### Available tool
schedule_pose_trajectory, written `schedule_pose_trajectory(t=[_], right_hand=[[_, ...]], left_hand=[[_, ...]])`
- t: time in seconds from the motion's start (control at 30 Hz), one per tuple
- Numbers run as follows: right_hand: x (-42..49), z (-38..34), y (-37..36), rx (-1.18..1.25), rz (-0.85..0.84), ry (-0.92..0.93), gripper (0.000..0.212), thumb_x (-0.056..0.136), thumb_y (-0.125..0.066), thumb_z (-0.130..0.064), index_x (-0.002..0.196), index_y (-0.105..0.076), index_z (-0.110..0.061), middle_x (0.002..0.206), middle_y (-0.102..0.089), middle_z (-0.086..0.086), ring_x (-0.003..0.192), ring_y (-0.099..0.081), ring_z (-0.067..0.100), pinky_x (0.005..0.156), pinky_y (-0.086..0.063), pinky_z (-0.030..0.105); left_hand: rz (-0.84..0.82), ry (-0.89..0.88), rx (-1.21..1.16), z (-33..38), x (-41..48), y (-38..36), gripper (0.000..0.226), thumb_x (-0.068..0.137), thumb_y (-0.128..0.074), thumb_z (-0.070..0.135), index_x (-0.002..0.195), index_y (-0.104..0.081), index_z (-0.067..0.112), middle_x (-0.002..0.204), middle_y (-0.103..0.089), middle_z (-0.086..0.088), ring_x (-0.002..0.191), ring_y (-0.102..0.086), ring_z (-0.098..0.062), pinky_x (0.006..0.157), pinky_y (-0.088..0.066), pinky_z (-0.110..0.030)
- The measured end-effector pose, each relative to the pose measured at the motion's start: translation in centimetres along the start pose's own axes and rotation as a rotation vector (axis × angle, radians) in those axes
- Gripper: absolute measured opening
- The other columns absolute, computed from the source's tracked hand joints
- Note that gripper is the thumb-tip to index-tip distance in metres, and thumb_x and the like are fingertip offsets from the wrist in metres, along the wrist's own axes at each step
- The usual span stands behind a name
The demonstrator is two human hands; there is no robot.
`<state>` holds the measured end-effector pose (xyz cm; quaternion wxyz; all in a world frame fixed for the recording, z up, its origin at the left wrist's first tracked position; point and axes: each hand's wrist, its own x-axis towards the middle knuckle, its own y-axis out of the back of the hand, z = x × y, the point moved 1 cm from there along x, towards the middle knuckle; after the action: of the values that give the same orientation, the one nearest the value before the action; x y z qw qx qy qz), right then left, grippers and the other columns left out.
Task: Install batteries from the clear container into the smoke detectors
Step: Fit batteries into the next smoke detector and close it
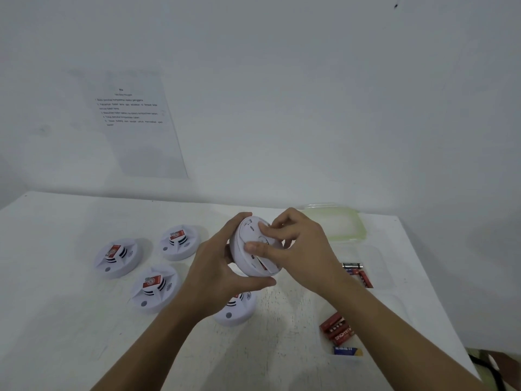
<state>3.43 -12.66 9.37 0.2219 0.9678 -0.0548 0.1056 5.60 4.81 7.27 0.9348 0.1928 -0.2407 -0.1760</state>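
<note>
Round white plastic smoke detector (243, 261): left grip (217, 273) clasped it, right grip (304, 249) pinched its back; slippage risked a drop.

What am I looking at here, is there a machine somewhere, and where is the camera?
There is no machine here. These are a person's two bare hands, filmed by one wide camera worn on the head, which looks forward and down. The left hand grips a round white smoke detector by its rim, above the white table. The right hand has its fingers pressed on the detector's back face. Four more detectors lie on the table to the left, one partly hidden behind the left hand. To the right, red batteries sit in a clear container, with a greenish lid farther back. A printed sheet hangs on the wall.
</note>
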Motion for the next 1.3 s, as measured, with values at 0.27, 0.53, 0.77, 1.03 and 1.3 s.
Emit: schedule_pose_trajectory(t=[0.27, 0.53, 0.77, 1.03, 1.3], right_hand=[[0.9, 0.2, 1.6, -0.031, -0.065, -0.035, 0.049, 0.056, -0.096, -0.043, 0.1, -0.082, -0.028, 0.086, -0.071, -0.004, 0.08, -0.069, 0.008, 0.077, -0.06, 0.039], [0.3, 0.7, 1.4, -0.023, -0.03, -0.032, 0.054, 0.055, -0.093, -0.05, 0.101, -0.081, -0.025, 0.088, -0.075, -0.011, 0.081, -0.071, 0.0, 0.073, -0.058, 0.021], [0.4, 0.9, 1.4, -0.067, -0.019, -0.012, 0.059, 0.056, -0.089, -0.06, 0.109, -0.076, -0.038, 0.088, -0.072, -0.015, 0.083, -0.069, 0.001, 0.07, -0.054, 0.017], [0.5, 1.4, 1.5, -0.043, -0.017, -0.004, 0.054, 0.054, -0.087, -0.064, 0.1, -0.076, -0.038, 0.08, -0.073, -0.012, 0.074, -0.071, 0.008, 0.065, -0.06, 0.027], [0.5, 1.7, 1.4, 0.071, 0.03, -0.056, 0.04, 0.058, -0.094, -0.048, 0.09, -0.076, -0.031, 0.069, -0.07, -0.004, 0.063, -0.07, 0.012, 0.067, -0.063, 0.045]], left_hand=[[-0.025, 0.005, 0.055, -0.6, 0.1, 0.2, 0.098, 0.056, -0.098, 0.033, 0.139, -0.044, 0.039, 0.12, -0.061, 0.033, 0.111, -0.062, 0.0, 0.08, -0.055, -0.011], [-0.009, 0.014, 0.041, -0.5, 0.2, 0.0, 0.094, 0.056, -0.095, 0.04, 0.135, -0.043, 0.044, 0.118, -0.06, 0.035, 0.109, -0.062, 0.001, 0.079, -0.056, -0.011], [-0.018, 0.019, 0.031, -0.1, 0.4, 0.0, 0.09, 0.056, -0.091, 0.044, 0.131, -0.041, 0.048, 0.115, -0.056, 0.044, 0.109, -0.059, 0.008, 0.076, -0.052, -0.006], [-0.044, 0.008, 0.028, -0.3, 0.5, -0.1, 0.093, 0.059, -0.096, 0.035, 0.136, -0.044, 0.04, 0.121, -0.061, 0.032, 0.112, -0.063, -0.003, 0.08, -0.056, -0.013], [-0.047, -0.023, 0.088, 0.0, 0.8, -0.2, 0.094, 0.059, -0.097, 0.033, 0.136, -0.045, 0.039, 0.122, -0.06, 0.028, 0.109, -0.062, 0.0, 0.077, -0.054, -0.008]])
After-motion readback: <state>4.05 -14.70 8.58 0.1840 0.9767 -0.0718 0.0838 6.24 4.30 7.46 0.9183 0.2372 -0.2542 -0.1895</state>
